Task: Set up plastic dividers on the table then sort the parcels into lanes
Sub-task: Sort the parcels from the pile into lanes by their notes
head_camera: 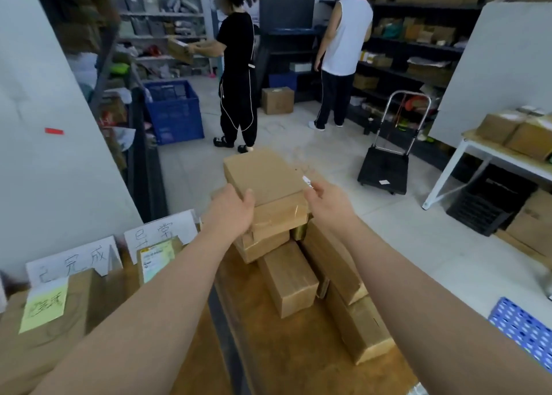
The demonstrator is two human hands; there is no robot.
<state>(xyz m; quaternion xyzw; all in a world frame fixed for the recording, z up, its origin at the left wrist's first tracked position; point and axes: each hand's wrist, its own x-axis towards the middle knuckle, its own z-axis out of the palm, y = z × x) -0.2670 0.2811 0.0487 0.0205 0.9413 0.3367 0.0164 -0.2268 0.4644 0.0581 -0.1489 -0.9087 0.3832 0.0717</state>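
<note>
At the left edge of the worktop stand two folded white paper signs with handwritten characters, and just in front of them lies a parcel with a yellow sticky note. Beside the second sign sits a small parcel with a printed label. Right of these, a dark divider strip runs along the wooden surface. Past it, a heap of brown cardboard parcels lies on the worktop, some stacked, some lying lengthwise. The left hand is clamped on the near left corner of the top box, thumb on its upper face. The right hand is just beside that box's right edge, fingers loosely spread; whether it touches the box cannot be told. Farther right on the floor stands a black folding trolley, and a white table carries more boxes.
</note>
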